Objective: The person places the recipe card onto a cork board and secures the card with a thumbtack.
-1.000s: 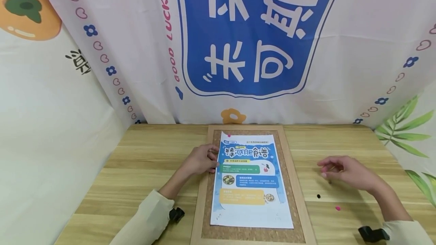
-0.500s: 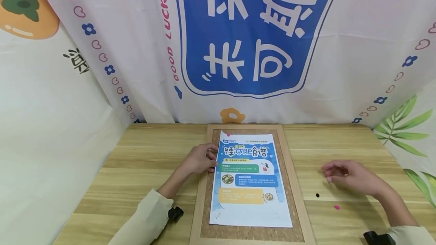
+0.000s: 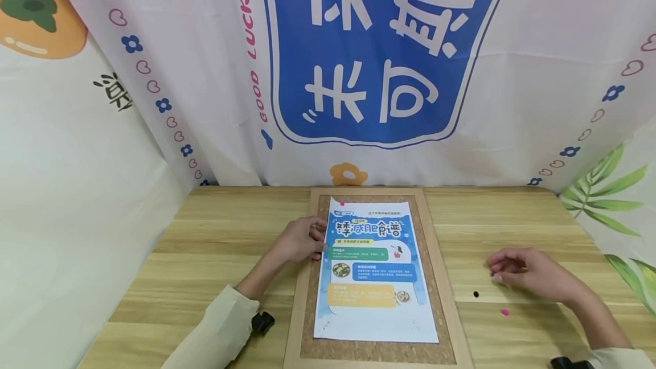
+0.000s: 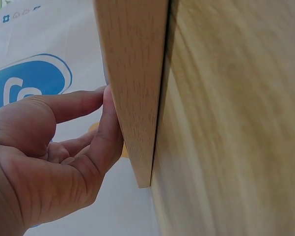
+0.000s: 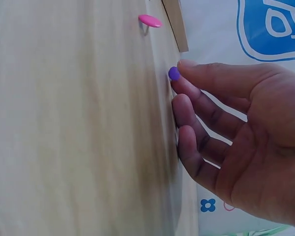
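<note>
A printed sheet of paper (image 3: 376, 323) lies on a cork board (image 3: 353, 351) with a light wooden frame. At the sheet's upper left corner sits a pink thumbtack (image 3: 342, 204). My left hand (image 3: 299, 239) rests at the sheet's left edge, its fingertips close over the frame (image 4: 137, 88) in the left wrist view. To the right of the board, low over the table, my right hand (image 3: 533, 272) pinches a purple thumbtack (image 5: 174, 73) between thumb and index finger. Its other fingers are loosely bent.
Near the right hand on the wooden table (image 3: 220, 226) lie a black thumbtack (image 3: 476, 294) and another pink thumbtack (image 3: 505, 312). A printed cloth (image 3: 492, 147) hangs directly behind the table's far edge.
My right hand has moved slightly right and nearer to me, and its fingers have drawn closer together. The left hand and the paper have stayed in place.
</note>
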Available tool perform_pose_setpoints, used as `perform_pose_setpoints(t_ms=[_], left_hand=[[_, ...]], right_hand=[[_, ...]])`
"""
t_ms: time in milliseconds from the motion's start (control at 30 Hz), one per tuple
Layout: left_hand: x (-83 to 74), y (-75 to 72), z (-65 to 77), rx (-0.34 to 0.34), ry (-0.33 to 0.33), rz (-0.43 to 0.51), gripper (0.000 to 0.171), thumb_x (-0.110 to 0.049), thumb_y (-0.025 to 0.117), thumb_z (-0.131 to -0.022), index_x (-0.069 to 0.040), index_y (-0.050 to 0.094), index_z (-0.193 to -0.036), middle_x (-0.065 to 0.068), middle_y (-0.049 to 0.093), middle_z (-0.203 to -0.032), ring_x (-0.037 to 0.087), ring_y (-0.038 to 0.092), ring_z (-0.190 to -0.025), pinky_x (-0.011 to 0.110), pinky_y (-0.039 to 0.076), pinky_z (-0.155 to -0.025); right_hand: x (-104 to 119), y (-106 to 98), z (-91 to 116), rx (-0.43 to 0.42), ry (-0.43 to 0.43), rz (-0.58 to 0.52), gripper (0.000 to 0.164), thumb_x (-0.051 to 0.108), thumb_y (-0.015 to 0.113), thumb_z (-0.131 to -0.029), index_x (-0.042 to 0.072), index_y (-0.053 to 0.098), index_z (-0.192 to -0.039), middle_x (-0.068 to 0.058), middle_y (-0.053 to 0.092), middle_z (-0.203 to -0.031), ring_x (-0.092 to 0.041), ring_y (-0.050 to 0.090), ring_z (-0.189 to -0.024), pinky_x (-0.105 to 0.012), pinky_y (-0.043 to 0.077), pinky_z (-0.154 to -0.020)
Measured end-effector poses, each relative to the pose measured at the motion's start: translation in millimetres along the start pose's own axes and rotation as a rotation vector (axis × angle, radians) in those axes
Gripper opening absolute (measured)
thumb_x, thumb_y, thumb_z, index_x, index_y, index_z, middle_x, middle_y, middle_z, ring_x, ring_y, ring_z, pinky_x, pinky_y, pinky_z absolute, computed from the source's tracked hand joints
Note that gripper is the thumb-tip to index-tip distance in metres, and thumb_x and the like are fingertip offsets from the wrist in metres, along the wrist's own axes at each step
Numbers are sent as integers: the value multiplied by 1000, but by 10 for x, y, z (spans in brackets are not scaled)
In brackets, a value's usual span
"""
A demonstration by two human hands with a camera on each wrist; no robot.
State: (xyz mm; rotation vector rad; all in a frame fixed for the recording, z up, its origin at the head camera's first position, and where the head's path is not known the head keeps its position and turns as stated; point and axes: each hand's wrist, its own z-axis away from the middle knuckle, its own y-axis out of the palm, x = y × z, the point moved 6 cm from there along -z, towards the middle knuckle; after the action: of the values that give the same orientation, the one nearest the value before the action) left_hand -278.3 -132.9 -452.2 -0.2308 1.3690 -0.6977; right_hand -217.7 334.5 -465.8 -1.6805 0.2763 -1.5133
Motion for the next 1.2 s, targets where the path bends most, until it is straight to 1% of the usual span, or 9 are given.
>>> perform_pose_setpoints(t_ms=[133, 233, 567, 767, 933, 1100, 1200], left_hand=[[10, 7, -3, 3, -4, 7, 48, 6, 76, -94, 1, 63, -141, 14, 75, -99, 17, 73, -70, 28, 66, -63], [17, 13, -7, 3, -4, 8, 48, 6, 76, -94, 1, 63, -141, 13, 75, -98, 17, 73, -69, 29, 66, -63], [9, 16, 4, 0, 0, 6, 48, 6, 76, -94, 1, 63, -140, 13, 74, -97, 17, 73, -69, 29, 66, -63], [-5, 6, 7, -2, -3, 0, 47, 6, 76, -94, 1, 63, -140, 13, 74, -97, 17, 72, -69, 29, 66, -63], [0, 4, -3, 1, -2, -9, 48, 5, 76, -95, 1, 62, -141, 13, 75, -98, 17, 73, -69, 29, 66, -64], [-4, -5, -11, 3, 0, -17, 48, 5, 76, -95, 1, 62, -141, 13, 75, -99, 16, 73, -70, 29, 66, -64], [-5, -9, -9, 4, -2, -18, 48, 5, 76, -95, 2, 62, -141, 13, 75, -98, 17, 73, -69, 29, 66, -64]], right_hand=[[7, 32, -7, 9, 5, 8, 19, 4, 75, -98, -2, 74, -116, -5, 77, -103, 1, 67, -88, -20, 60, -74], [10, 43, -11, 1, 8, 29, 17, 4, 76, -97, 1, 75, -113, -2, 76, -101, 2, 65, -86, -20, 59, -72], [30, 67, -16, -12, -19, 58, 10, 6, 77, -97, 4, 76, -107, 5, 73, -93, 3, 61, -81, -21, 56, -68], [28, 69, -20, -8, -13, 68, 7, 5, 77, -97, 5, 76, -104, 5, 72, -91, 3, 61, -80, -21, 56, -67], [47, 76, -27, -4, -37, 57, 7, 4, 76, -97, 6, 76, -103, 5, 73, -91, 2, 63, -81, -20, 57, -68], [123, 76, -78, -14, -65, 38, 9, 4, 76, -96, 9, 76, -103, 5, 74, -93, 0, 64, -83, -20, 59, -71], [172, 61, -128, -26, -49, 36, 9, 5, 76, -96, 9, 76, -104, 2, 73, -93, -1, 65, -84, -20, 60, -73]])
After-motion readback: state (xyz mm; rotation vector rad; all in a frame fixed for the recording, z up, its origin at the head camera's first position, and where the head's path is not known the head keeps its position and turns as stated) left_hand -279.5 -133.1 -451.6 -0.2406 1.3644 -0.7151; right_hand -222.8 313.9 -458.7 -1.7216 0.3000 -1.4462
